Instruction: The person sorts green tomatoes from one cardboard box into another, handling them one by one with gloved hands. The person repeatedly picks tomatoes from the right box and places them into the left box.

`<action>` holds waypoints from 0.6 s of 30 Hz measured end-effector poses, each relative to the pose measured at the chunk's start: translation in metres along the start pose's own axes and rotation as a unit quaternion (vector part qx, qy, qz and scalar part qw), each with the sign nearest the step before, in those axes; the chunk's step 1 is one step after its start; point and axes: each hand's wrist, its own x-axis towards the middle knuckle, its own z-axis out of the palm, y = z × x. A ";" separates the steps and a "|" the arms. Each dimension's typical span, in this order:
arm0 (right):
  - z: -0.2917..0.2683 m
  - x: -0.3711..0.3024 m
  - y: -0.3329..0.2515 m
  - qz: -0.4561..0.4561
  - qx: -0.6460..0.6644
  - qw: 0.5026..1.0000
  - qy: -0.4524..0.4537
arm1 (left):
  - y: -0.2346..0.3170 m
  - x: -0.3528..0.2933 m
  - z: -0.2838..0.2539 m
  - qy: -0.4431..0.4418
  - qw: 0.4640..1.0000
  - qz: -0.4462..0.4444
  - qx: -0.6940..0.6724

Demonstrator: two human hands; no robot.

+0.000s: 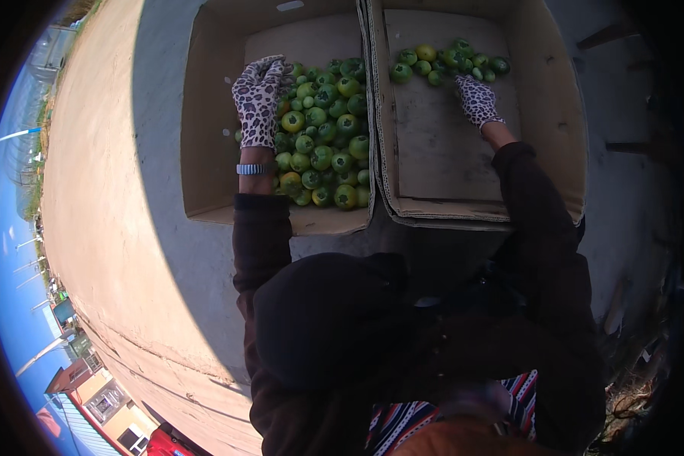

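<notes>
Two open cardboard boxes stand side by side before me. Many green tomatoes, some turning yellow or orange, fill much of the left box. My left hand, in a leopard-print glove, is over the left side of this heap. Its fingers are curled in, and whatever they hold is hidden. In the right box, a small group of tomatoes lies toward the far end. My right hand, gloved alike, reaches to their near edge with its fingers drawn together; I cannot make out what is between them.
The boxes' inner walls meet along the middle. Grey shaded ground lies left of them, with sunlit pale ground beyond. Dark bar-like shapes show right of the right box. Buildings stand at the lower left.
</notes>
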 end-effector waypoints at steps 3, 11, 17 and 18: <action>-0.054 -0.001 -0.030 0.077 0.098 0.987 -0.099 | 0.008 -0.014 0.001 -0.028 0.999 -0.005 -0.038; -0.180 -0.038 -0.120 -0.180 0.423 0.849 0.260 | 0.038 -0.043 0.017 -0.295 0.941 -0.037 -0.165; -0.169 -0.059 -0.138 -0.252 0.248 0.899 0.260 | 0.035 -0.062 0.038 -0.344 0.935 0.081 0.021; -0.166 -0.058 -0.138 -0.242 0.261 0.901 0.250 | 0.034 -0.058 0.038 -0.348 0.935 0.061 0.025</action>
